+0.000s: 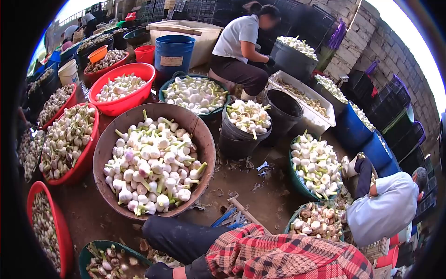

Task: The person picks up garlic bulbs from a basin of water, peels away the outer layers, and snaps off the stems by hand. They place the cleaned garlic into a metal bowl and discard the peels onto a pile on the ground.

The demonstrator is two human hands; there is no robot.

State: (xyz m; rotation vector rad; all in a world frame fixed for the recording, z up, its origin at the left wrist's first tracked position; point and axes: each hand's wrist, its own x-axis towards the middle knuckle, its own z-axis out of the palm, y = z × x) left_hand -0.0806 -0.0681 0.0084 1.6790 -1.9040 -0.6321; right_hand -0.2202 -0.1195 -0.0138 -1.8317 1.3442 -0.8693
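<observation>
My left hand [160, 270], in a dark glove with a bare strip of wrist behind it, shows at the bottom edge. The frame cuts it off, so its fingers and anything in them cannot be made out. Close by on its left stands a green basin [90, 249] holding loose garlic bulbs with stems. My right hand is out of view. Red plaid cloth [288, 255] covers my lap, and my dark trouser leg [186, 236] reaches left. Just beyond my knee, a wide brown basin [106, 179] is heaped with white garlic bulbs [153, 162] with trimmed green stems.
Red basins [95, 139] of garlic line the left. Behind stand a blue barrel [174, 53] and a black bucket [239, 142] of garlic. One person [241, 44] sits at the back, another [385, 207] at right beside green tubs. Wooden sticks [251, 214] lie on the wet floor.
</observation>
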